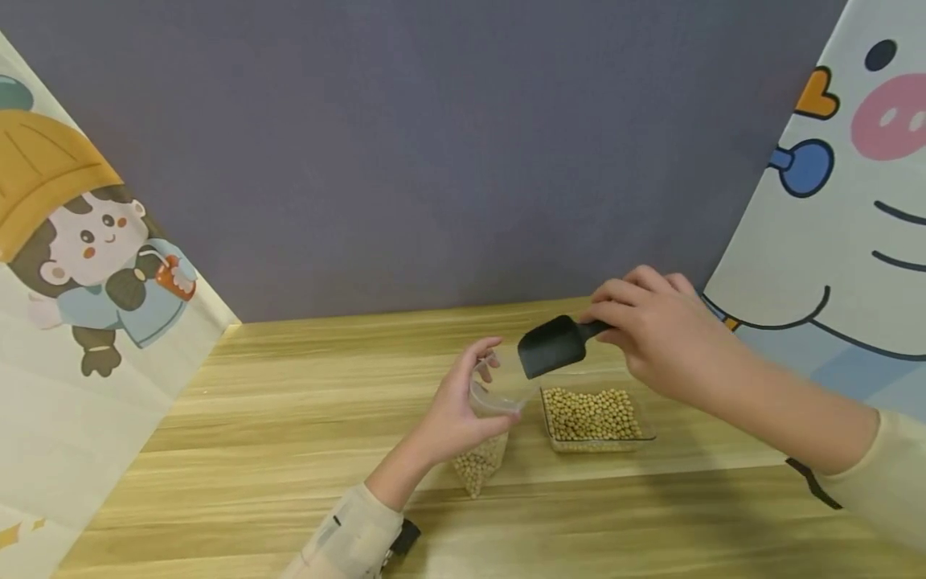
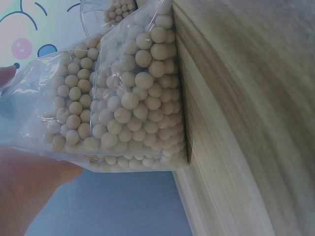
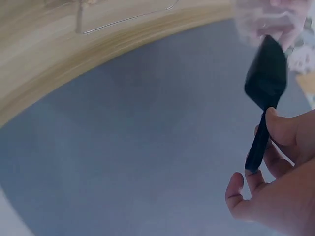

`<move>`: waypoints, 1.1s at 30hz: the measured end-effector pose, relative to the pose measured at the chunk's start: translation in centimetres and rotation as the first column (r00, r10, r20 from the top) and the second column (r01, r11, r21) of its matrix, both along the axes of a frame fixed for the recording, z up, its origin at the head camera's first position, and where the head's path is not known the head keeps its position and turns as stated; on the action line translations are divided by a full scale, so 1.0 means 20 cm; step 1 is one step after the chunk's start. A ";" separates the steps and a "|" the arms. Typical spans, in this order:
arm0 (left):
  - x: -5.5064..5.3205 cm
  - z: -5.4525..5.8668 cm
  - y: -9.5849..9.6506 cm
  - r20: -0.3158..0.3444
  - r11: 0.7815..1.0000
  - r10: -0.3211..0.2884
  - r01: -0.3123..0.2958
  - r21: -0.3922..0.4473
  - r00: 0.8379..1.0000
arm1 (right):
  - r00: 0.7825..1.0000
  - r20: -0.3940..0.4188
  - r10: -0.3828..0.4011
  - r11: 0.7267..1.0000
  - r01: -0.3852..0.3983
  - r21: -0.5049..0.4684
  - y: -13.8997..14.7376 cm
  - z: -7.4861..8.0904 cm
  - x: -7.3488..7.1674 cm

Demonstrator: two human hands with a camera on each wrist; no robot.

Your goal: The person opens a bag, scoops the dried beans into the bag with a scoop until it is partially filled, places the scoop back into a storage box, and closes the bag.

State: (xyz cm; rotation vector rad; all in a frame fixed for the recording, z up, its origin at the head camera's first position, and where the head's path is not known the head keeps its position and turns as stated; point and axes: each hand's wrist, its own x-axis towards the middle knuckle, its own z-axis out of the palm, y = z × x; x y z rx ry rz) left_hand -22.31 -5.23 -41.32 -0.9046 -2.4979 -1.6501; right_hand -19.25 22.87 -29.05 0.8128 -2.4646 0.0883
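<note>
My right hand [image 1: 661, 338] pinches the handle of a black scoop [image 1: 553, 347], its blade tilted toward a clear plastic bag. No beans show in the scoop. My left hand [image 1: 456, 402] holds the upper part of that bag [image 2: 133, 98], thumb on one side and fingers on the other, and the mouth gapes. Pale yellow soybeans [image 1: 477, 466] fill the bag's lower part, which stands on the table. To the right of the bag is a clear rectangular container [image 1: 604, 446] holding more soybeans [image 1: 593, 412].
The wooden table [image 1: 289, 418] meets a grey-blue back panel [image 1: 448, 161]. Cartoon-printed side panels stand at the left [image 1: 145, 354] and right [image 1: 781, 241]. The right forearm reaches in above the table, right of the container.
</note>
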 end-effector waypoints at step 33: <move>0.00 0.00 -0.02 0.054 0.999 -0.003 0.001 0.040 0.999 | 0.915 0.395 -0.086 0.996 0.084 0.023 0.33 -0.54 -0.04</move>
